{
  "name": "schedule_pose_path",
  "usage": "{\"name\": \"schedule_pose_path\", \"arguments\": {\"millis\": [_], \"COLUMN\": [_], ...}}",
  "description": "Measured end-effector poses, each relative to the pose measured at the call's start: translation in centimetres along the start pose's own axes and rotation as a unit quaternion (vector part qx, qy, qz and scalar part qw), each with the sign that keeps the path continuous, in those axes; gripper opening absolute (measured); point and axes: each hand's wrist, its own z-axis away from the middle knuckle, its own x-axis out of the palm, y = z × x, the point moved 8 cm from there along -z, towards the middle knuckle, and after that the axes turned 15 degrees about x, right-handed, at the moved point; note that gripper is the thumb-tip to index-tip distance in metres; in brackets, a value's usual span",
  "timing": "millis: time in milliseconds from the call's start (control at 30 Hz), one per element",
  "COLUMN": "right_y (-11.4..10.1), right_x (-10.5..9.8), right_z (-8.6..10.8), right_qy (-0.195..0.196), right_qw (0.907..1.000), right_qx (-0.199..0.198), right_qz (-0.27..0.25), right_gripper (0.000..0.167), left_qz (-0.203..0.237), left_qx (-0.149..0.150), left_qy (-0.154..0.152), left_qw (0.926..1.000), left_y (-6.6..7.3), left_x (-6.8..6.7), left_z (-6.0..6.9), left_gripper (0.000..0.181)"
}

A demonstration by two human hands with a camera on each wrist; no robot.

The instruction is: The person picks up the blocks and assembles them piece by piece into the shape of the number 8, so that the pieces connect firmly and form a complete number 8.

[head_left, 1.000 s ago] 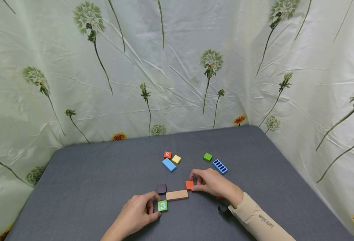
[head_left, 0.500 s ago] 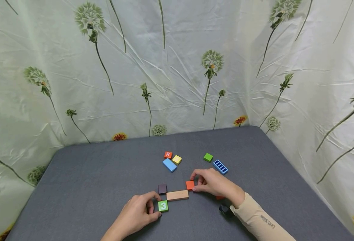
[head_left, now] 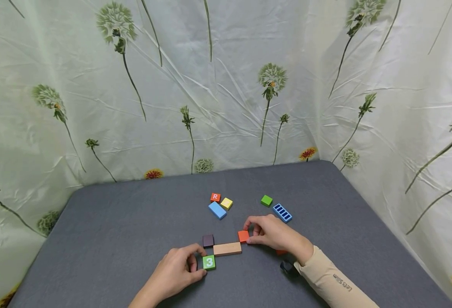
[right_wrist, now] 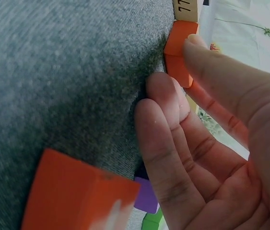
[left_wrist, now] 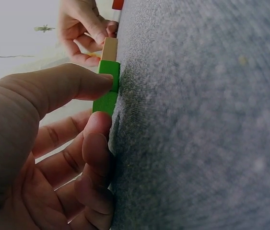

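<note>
My left hand (head_left: 177,269) pinches a small green block (head_left: 209,262) marked with a white 3 between thumb and index finger. At the other end of a plain wooden block (head_left: 227,249), my right hand (head_left: 273,234) holds an orange block (head_left: 243,236) by thumb and index finger. Both coloured blocks sit at corners of the wooden one, on the grey cloth. A dark block (head_left: 208,241) lies behind its left end. In the left wrist view the thumb presses the green block (left_wrist: 107,76); in the right wrist view the thumb rests against the orange block (right_wrist: 180,52).
Farther back lie a red R block (head_left: 215,197), a yellow block (head_left: 226,203) and a light blue block (head_left: 217,210). A green block (head_left: 266,200) and a blue slotted block (head_left: 282,212) lie beyond my right hand. Another orange block (head_left: 281,252) is partly hidden under the right wrist.
</note>
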Motion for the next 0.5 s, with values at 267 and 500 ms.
{"name": "schedule_pose_path", "arguments": {"millis": [267, 500], "right_y": [0.02, 0.06], "right_x": [0.05, -0.34], "right_z": [-0.01, 0.14], "right_qy": [0.0, -0.012], "right_qw": [1.0, 0.9994], "right_qx": [0.0, -0.005], "right_qz": [-0.006, -0.031], "right_gripper": [0.025, 0.032], "left_qz": [0.0, 0.006], "left_qx": [0.0, 0.003], "left_qy": [0.001, 0.005], "left_qw": [1.0, 1.0], "left_y": [0.02, 0.06], "left_x": [0.05, 0.01], "left_z": [0.0, 0.06], "left_gripper": [0.029, 0.03]}}
